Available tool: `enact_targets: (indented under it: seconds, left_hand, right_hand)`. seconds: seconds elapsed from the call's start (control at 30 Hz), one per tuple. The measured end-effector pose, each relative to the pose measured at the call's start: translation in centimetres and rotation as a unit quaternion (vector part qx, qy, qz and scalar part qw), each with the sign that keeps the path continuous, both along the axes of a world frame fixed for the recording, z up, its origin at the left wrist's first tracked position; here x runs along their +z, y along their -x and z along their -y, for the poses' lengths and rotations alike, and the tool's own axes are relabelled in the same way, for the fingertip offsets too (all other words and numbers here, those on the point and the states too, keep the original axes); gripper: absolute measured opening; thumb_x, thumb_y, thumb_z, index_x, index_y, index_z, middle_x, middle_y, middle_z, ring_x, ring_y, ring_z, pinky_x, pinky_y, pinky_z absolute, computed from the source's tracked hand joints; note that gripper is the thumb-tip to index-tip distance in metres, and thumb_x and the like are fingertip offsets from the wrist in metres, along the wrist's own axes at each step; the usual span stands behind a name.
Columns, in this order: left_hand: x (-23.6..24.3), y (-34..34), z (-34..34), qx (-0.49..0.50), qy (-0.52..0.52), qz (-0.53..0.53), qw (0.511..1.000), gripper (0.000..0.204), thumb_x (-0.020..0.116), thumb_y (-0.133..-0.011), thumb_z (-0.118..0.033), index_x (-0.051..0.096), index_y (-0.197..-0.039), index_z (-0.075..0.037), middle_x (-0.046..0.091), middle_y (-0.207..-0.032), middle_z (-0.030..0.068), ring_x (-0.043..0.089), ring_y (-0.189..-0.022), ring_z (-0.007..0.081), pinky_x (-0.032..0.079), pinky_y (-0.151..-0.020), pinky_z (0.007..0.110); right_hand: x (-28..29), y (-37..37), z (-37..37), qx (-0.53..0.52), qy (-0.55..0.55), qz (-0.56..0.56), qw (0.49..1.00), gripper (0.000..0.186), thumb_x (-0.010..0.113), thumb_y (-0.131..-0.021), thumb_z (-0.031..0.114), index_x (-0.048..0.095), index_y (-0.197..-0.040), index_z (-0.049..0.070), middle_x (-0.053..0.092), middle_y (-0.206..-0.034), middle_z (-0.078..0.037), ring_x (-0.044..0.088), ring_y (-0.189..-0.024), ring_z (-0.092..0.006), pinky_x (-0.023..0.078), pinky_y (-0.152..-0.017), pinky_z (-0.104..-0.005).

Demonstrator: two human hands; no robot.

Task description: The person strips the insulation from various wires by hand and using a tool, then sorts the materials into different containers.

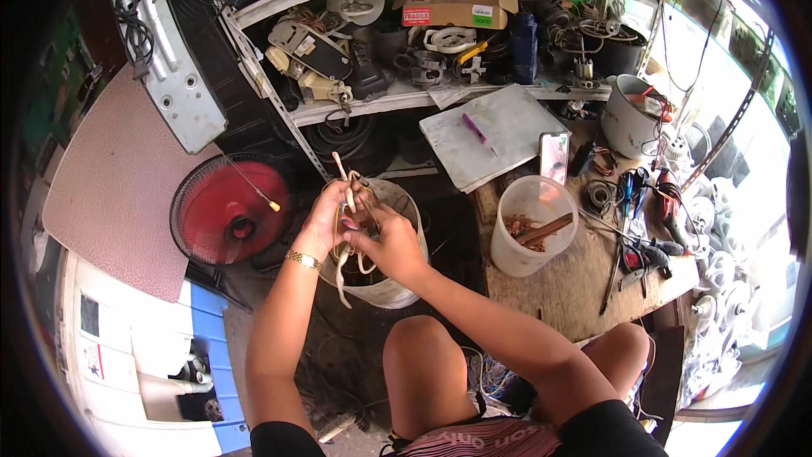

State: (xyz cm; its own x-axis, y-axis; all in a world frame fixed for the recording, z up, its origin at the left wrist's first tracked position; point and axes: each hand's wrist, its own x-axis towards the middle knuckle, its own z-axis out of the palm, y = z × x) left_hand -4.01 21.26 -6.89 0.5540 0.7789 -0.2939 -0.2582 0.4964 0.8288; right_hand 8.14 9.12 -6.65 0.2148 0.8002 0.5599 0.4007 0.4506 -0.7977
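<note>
Black sleeves (605, 433) at lower edge, bare knees (427, 364) just beyond. Left hand (320, 218), gold-coloured wristband (304, 260) on wrist: grip curled around pale cord (342, 278), bunched in loose loops. Right hand (397, 241): grip pinching same bunch from other side; fingertip contact partly hidden. Cord held above round white bucket (385, 294), one length pointing up, another hanging down across near rim. To left, red fan (228, 203) with dark grille. To right, on wooden bench (533, 292): translucent tub (512, 258) containing copper-coloured scraps (520, 228), phone (554, 152) upright just behind, hand tools (631, 259) near right edge. Farther: flat pale panel (524, 123) bearing purple-handled tool (474, 125). Farthest: shelf (385, 104) with cardboard box (457, 4), blue bottle (524, 46).
</note>
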Motion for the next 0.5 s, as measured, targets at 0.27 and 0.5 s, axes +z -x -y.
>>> enact_targets:
  seconds: [0.27, 0.5]
  left_hand:
    - [-2.9, 1.7, -1.7, 0.036, 0.018, -0.079, 0.996, 0.026, 0.041, -0.095, -0.029, 0.055, -0.1, -0.007, 0.064, -0.092, 0.0105, 0.061, -0.078, 0.0209, 0.052, -0.068, 0.036]
    - [-11.2, 4.4, -4.9, 0.013, -0.231, -0.26, 0.937, 0.022, 0.047, -0.095, -0.026, 0.051, -0.105, -0.007, 0.056, -0.086, 0.0042, 0.057, -0.074, 0.0151, 0.05, -0.058, 0.03]
  right_hand:
    - [0.5, -4.5, -0.1, 0.182, 0.166, -0.435, 0.866, 0.016, 0.053, -0.096, 0.017, 0.053, -0.103, 0.003, 0.065, -0.081, -0.01, 0.051, -0.045, -0.0128, 0.044, -0.04, -0.0259]
    - [6.2, -5.6, 0.7, 0.241, 0.073, -0.407, 0.878, 0.015, 0.049, -0.098, 0.021, 0.052, -0.102, 0.006, 0.057, -0.072, -0.006, 0.05, -0.052, -0.0118, 0.045, -0.046, -0.0264]
